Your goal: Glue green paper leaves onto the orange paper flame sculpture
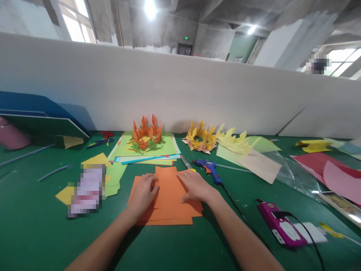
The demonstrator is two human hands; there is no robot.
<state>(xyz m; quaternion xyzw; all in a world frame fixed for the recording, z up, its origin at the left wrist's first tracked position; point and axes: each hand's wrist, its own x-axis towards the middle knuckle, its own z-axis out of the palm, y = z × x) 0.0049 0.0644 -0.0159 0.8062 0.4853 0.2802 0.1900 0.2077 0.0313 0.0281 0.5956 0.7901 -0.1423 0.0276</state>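
Several sheets of orange paper [168, 201] lie in an uneven stack in front of me, their edges out of line. My left hand [144, 194] rests on the left part of the stack, fingers loosely bent and thumb apart. On the right side, my right hand [196, 185] touches the paper with its fingers stretched out and thumb spread. Neither hand grips anything. Just beyond the right hand lies a blue glue gun [210, 169], beside a craft knife [186, 162] partly hidden by that hand.
An orange paper crown [147, 136] stands on coloured sheets at the back, with a yellow paper crown [199, 138] to its right. A purple power device [282, 224] with a cable lies right. Left are yellow-green papers [114, 182]. A white partition [175, 90] borders the green table [50, 237].
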